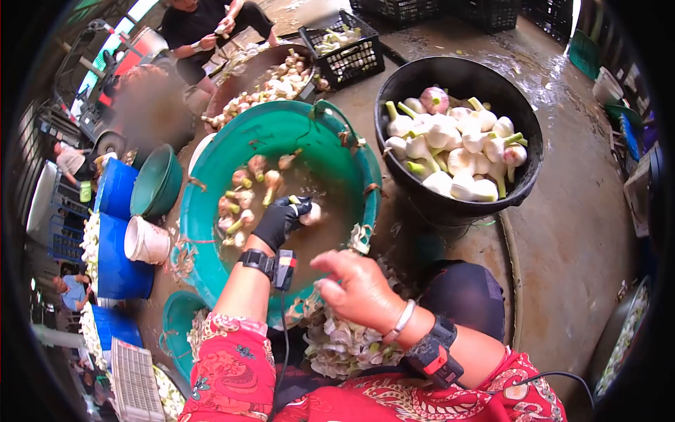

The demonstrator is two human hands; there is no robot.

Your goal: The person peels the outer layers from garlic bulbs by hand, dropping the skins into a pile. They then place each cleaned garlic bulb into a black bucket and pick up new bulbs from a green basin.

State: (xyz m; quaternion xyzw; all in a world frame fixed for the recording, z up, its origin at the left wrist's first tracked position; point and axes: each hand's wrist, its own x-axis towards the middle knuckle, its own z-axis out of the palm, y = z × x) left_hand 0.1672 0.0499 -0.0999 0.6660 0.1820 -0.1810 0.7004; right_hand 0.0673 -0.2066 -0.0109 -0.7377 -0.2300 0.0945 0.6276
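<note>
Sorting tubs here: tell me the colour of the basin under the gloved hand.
Green basin, seen in the head view.

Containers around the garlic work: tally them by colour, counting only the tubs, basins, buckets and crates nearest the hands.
Green basins: 2, the big green basin and the small green basin
Black bucket of peeled garlic: 1
Black crate: 1
Blue tubs: 2
White cup: 1
Total: 7
</note>
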